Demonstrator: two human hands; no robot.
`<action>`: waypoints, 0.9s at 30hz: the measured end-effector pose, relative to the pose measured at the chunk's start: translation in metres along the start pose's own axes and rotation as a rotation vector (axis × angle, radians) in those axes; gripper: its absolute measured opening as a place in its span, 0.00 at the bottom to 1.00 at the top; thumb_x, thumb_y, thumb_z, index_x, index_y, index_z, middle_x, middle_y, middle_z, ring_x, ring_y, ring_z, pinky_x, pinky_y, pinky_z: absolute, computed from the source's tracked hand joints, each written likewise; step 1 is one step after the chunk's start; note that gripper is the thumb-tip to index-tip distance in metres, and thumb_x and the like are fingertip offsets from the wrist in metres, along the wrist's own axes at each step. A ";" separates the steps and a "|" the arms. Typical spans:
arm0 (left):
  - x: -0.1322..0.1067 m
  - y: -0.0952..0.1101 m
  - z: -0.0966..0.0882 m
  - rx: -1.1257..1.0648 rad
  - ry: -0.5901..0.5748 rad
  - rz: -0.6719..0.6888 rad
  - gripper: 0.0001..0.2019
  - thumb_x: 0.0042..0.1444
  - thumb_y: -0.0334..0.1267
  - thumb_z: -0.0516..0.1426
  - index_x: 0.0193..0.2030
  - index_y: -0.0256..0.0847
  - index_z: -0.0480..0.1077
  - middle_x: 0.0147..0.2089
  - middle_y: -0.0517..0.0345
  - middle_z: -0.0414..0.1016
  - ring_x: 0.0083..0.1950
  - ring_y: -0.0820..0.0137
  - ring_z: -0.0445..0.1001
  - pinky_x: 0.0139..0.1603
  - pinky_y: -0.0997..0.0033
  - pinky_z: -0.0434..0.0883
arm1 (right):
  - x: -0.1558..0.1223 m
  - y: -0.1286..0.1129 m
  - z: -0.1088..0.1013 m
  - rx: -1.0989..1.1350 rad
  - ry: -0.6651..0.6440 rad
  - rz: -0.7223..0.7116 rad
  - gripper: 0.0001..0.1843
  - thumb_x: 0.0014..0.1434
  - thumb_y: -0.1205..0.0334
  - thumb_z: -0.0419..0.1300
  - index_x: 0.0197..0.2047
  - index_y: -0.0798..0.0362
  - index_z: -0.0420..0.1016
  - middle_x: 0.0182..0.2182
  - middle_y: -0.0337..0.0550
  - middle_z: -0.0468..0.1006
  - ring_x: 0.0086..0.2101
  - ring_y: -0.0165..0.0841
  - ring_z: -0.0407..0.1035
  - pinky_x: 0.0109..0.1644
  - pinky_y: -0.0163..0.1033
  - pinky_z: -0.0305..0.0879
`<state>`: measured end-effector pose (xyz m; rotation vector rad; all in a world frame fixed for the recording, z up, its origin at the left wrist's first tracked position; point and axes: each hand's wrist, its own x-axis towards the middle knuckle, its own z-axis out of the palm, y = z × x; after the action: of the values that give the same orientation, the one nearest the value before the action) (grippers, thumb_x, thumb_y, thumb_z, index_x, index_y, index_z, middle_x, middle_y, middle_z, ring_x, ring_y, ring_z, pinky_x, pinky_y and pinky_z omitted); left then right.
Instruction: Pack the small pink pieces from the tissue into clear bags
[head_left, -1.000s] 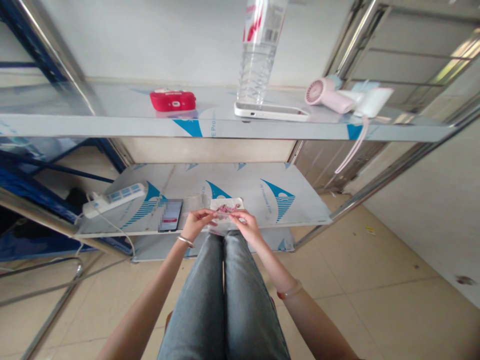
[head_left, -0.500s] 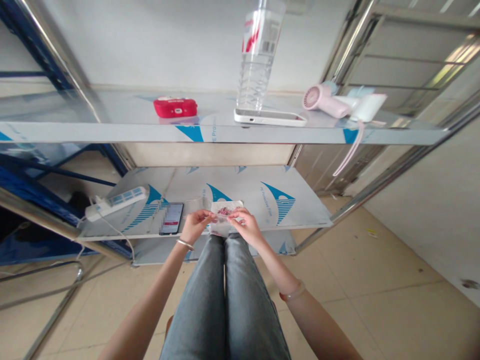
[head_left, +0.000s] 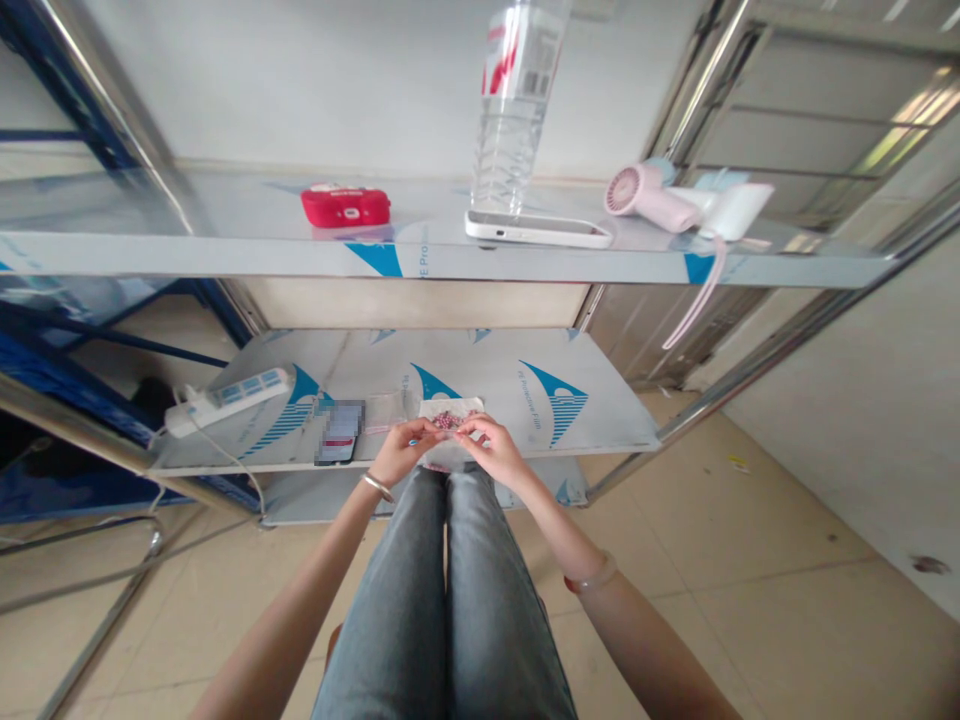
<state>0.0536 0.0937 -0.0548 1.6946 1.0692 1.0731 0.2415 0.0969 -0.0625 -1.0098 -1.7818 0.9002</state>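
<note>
My left hand (head_left: 405, 450) and my right hand (head_left: 491, 450) meet at the front edge of the lower shelf, fingertips pinched close together. Whatever lies between them is too small to make out. Just behind the fingertips, a little heap of pink and dark red beads (head_left: 448, 420) rests on a white sheet (head_left: 472, 404), paper or cloth. A clear plastic bag (head_left: 386, 410) lies flat to the left of the sheet. Left of that is a dark phone (head_left: 340, 435) with its screen lit.
A white power strip (head_left: 229, 400) with a cable sits at the lower shelf's (head_left: 495, 365) left end. On the upper shelf (head_left: 480, 264) are a red case (head_left: 346, 207), a clear bottle (head_left: 510, 140), a white-edged phone (head_left: 538, 229) and a pink handheld fan (head_left: 649, 197) with a hanging strap.
My left hand has moved slightly right, so the two sets of fingertips are nearer each other. The whole view has shifted a little; the objects on the shelves stay put.
</note>
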 end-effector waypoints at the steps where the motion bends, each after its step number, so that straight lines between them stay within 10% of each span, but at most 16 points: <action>1: 0.001 0.002 0.000 0.016 -0.018 0.005 0.15 0.51 0.48 0.59 0.30 0.36 0.74 0.30 0.56 0.77 0.31 0.72 0.72 0.33 0.75 0.67 | 0.000 0.000 0.000 -0.006 -0.040 0.006 0.08 0.57 0.59 0.57 0.35 0.55 0.73 0.36 0.44 0.74 0.37 0.31 0.68 0.33 0.31 0.62; 10: 0.000 0.012 0.007 0.091 -0.004 0.000 0.13 0.50 0.47 0.59 0.32 0.40 0.78 0.34 0.55 0.80 0.38 0.64 0.76 0.41 0.70 0.69 | 0.004 -0.014 -0.004 -0.132 -0.244 -0.027 0.09 0.59 0.64 0.52 0.28 0.55 0.69 0.27 0.37 0.71 0.30 0.27 0.64 0.32 0.30 0.55; 27: -0.004 0.010 0.017 0.072 0.009 -0.018 0.17 0.54 0.47 0.56 0.42 0.37 0.77 0.46 0.53 0.78 0.49 0.59 0.75 0.53 0.63 0.69 | 0.015 -0.024 -0.010 -0.531 -0.202 -0.154 0.05 0.58 0.64 0.57 0.30 0.54 0.69 0.27 0.39 0.72 0.27 0.28 0.62 0.30 0.33 0.49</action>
<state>0.0702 0.0832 -0.0506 1.7347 1.1386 1.0435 0.2399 0.1026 -0.0331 -1.1125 -2.3050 0.4478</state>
